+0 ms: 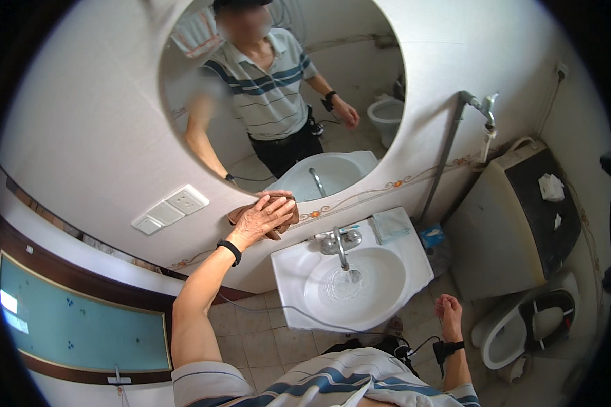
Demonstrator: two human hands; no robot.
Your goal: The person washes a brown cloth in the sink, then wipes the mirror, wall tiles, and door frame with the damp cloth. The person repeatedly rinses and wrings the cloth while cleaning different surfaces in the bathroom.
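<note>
My left hand (259, 221) presses a brown cloth (284, 224) against the wall at the lower left edge of a round mirror (346, 102). Its fingers are spread over the cloth. My right hand (449, 308) hangs at the right of the sink with fingers curled; nothing shows in it. Between my hands is a white washbasin (392, 269) holding some water. Its chrome faucet (341, 249) stands at the back rim, and water ripples beneath the spout. The mirror reflects a person in a striped polo shirt, the basin and a toilet.
A folded light cloth (391, 226) lies on the basin's back corner. Wall switches and a socket (170, 208) are left of the mirror. At right stand a washing machine (499, 229) and a pipe with a tap (489, 109). A thin cable (295, 308) runs across below the basin.
</note>
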